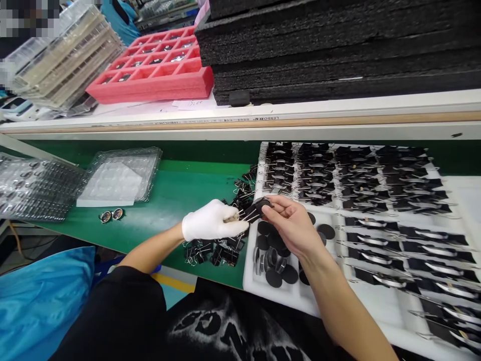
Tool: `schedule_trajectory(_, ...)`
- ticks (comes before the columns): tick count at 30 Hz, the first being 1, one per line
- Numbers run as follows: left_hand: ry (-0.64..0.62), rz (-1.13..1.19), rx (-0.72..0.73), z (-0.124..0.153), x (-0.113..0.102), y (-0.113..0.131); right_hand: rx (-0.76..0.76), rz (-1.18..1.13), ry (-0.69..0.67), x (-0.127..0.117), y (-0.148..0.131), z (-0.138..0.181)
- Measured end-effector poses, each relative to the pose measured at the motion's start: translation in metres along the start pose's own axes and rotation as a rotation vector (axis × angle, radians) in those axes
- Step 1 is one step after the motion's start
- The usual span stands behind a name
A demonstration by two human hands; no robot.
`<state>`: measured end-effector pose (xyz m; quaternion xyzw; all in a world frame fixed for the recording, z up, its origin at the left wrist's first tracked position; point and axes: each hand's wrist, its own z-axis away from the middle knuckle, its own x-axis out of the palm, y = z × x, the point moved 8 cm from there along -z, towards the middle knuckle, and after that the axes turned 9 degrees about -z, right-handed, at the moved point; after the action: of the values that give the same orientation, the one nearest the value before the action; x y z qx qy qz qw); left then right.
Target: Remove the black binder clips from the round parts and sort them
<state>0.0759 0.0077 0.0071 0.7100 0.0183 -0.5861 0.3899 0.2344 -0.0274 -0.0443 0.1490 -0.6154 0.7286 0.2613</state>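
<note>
Clip first, since it's what both hands are on: in the head view, a black binder clip sits between them, over the left edge of the white foam tray on the green counter. The gloved left hand has its fingers closed around the wire handles, while the bare right hand pinches what looks like a dark disc right at the clip's mouth; can't tell if it's actually between the lips. I'd guess the clip is light but stiff, with a strong spring and skinny wires that could slip in a glove, so squeeze near the handle ends for leverage. The disc looks thin and light, so I'd hold it by the rim. Loose clips lie just beside the tray, more discs inside it.
</note>
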Motion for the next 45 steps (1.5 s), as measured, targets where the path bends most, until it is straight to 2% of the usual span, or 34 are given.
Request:
schedule_trajectory(4, -0.029, -0.032, 0.001, -0.007, -0.012, -0.008, 0.018, -0.149, 0.033, -0.002, -0.005, -0.001)
schedule_trajectory(6, 0.041, -0.219, -0.037, -0.022, -0.024, -0.026, -0.011, -0.246, 0.07, -0.006, -0.013, -0.002)
schedule_trajectory(8, 0.124, -0.532, -0.051, -0.042, -0.033, -0.045, -0.028, -0.302, 0.128, -0.012, -0.018, -0.003)
schedule_trajectory(9, 0.114, -0.679, -0.007, -0.053, -0.031, -0.052, -0.03, -0.309, 0.159, -0.015, -0.018, -0.003)
schedule_trajectory(11, 0.007, -0.863, 0.148, -0.07, -0.016, -0.065, -0.037, -0.286, 0.2, -0.018, -0.018, -0.004)
schedule_trajectory(13, -0.064, -0.92, 0.264, -0.075, -0.007, -0.074, -0.041, -0.226, 0.193, -0.018, -0.016, -0.005)
schedule_trajectory(14, -0.048, -0.931, 0.275, -0.075, -0.009, -0.078, -0.04, -0.183, 0.172, -0.016, -0.015, -0.005)
schedule_trajectory(16, 0.086, -0.922, 0.209, -0.066, -0.024, -0.08, -0.044, -0.074, 0.096, -0.009, -0.013, -0.005)
schedule_trajectory(18, 0.33, -0.816, 0.098, -0.046, -0.048, -0.071, -0.071, 0.035, -0.015, 0.002, -0.011, -0.002)
schedule_trajectory(20, 0.572, -0.567, 0.009, -0.019, -0.065, -0.057, -0.103, 0.109, -0.144, 0.016, -0.008, 0.003)
schedule_trajectory(21, 0.644, -0.408, -0.011, -0.006, -0.068, -0.05, -0.114, 0.126, -0.2, 0.022, -0.005, 0.005)
schedule_trajectory(22, 0.658, -0.259, -0.02, 0.002, -0.064, -0.042, -0.121, 0.135, -0.243, 0.027, -0.003, 0.008)
schedule_trajectory(25, 0.561, -0.035, -0.007, 0.013, -0.044, -0.019, -0.12, 0.143, -0.285, 0.032, 0.002, 0.014)
schedule_trajectory(29, 0.352, -0.138, 0.08, 0.014, -0.026, 0.001, -0.118, 0.201, -0.316, 0.033, 0.001, 0.016)
schedule_trajectory(31, 0.239, -0.177, 0.109, 0.014, -0.018, 0.003, -0.123, 0.268, -0.332, 0.032, 0.001, 0.016)
schedule_trajectory(33, 0.176, -0.177, 0.084, 0.015, -0.015, 0.002, -0.119, 0.316, -0.337, 0.03, 0.002, 0.016)
schedule_trajectory(39, 0.23, -0.173, -0.09, 0.018, -0.019, -0.007, -0.137, 0.37, -0.404, 0.029, 0.002, 0.018)
schedule_trajectory(42, 0.171, -0.114, -0.087, 0.017, -0.012, -0.004, -0.153, 0.416, -0.46, 0.032, 0.002, 0.021)
schedule_trajectory(45, 0.208, -0.094, -0.037, 0.018, -0.011, 0.005, -0.168, 0.437, -0.461, 0.031, 0.001, 0.021)
